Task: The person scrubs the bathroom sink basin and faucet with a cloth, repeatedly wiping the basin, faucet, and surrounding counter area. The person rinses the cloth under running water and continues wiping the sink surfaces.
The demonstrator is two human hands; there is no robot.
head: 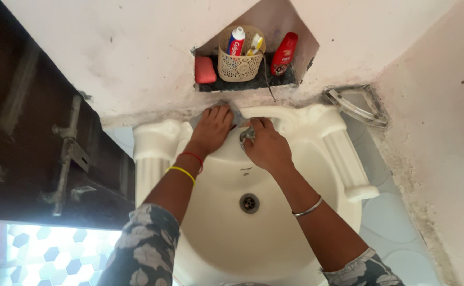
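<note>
Sleeves in a grey flower print sit closest to me at the bottom of the head view, with both forearms reaching away over the white basin point(216, 233). Its drain point(249, 203) lies between the arms, and I see no water running.

Further up, my right hand point(268, 147) is curled over the metal tap point(246, 135), its fingers wrapped round the tap's body so that only a little of the metal shows. Just beside it, my left hand point(212, 127) lies flat on a grey cloth point(236, 113), fingers straight and pressed together, holding the cloth down on the back ledge of the basin where it meets the wall. The cloth touches the ledge next to the tap's base.

I judge that the step in hand is wiping the ledge around the tap, with the right hand steadying the fitting. A further pass would call for sliding the cloth tight round the base while keeping the palm flat, since the gap to the wall is narrow.

Beyond the hands, a wall niche holds a red soap bar point(205, 70), a cream lattice basket point(240, 66) with a toothpaste tube point(236, 41) in it, and a red bottle point(284, 53).
</note>
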